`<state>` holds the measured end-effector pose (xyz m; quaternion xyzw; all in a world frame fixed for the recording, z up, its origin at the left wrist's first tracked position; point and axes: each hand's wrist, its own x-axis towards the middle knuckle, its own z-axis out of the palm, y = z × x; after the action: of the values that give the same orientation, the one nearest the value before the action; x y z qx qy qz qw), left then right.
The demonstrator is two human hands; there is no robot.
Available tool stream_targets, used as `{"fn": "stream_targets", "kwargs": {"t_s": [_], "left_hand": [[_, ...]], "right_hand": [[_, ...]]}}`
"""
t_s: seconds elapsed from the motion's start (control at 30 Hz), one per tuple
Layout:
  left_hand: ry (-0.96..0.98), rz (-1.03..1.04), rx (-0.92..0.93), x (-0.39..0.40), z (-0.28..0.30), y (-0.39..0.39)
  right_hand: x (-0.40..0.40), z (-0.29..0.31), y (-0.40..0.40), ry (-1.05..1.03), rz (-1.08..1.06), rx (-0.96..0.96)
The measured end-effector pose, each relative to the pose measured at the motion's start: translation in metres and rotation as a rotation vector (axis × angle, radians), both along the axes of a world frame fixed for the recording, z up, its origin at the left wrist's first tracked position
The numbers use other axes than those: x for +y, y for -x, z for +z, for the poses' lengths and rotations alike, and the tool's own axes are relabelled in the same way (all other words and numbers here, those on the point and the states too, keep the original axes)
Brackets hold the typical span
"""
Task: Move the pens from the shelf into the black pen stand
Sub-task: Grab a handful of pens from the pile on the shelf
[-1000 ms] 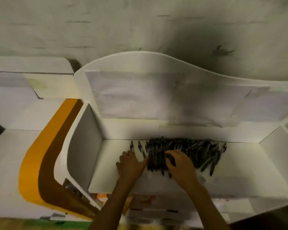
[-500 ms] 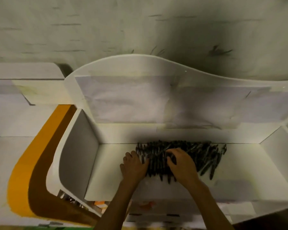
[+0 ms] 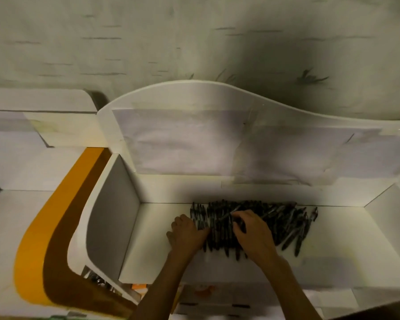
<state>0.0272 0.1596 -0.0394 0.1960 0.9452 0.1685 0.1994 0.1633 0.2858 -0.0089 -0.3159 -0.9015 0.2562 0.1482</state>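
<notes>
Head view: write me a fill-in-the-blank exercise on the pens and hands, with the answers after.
1. The pile of pens lies on the white ____.
2. Both hands, left hand and right hand, rest on the ____.
3. The band curving at the left is ____ in colour.
Missing words: shelf; pens; orange.

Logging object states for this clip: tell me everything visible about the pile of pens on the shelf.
The pens are dark, apparently black-bodied, heaped in a dense pile on the white shelf floor against its back wall, mostly lying front to back, a few strays angled at the right end. The left hand presses against the pile's left edge; the right hand rests on top, fingers curled round some pens.
</notes>
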Motion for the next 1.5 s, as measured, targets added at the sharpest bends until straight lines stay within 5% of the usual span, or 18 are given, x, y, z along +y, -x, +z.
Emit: {"fn": "stream_targets", "kwargs": {"t_s": [0.53, 0.87, 1.23, 1.5], "left_hand": [[0.015, -0.015, 0.108, 0.0, 0.007, 0.017], [-0.366, 0.129, -0.312, 0.004, 0.005, 0.018], [-0.258, 0.06, -0.241, 0.005, 0.009, 0.011], [-0.473, 0.134, -0.363, -0.004, 0.017, 0.015]], "right_hand": [[0.002, 0.005, -0.004, 0.014, -0.001, 0.014], [0.002, 0.005, 0.003, 0.004, -0.009, 0.014], [0.002, 0.007, 0.003, 0.004, -0.002, -0.008], [0.0, 0.008, 0.008, -0.008, 0.023, -0.02]]}}
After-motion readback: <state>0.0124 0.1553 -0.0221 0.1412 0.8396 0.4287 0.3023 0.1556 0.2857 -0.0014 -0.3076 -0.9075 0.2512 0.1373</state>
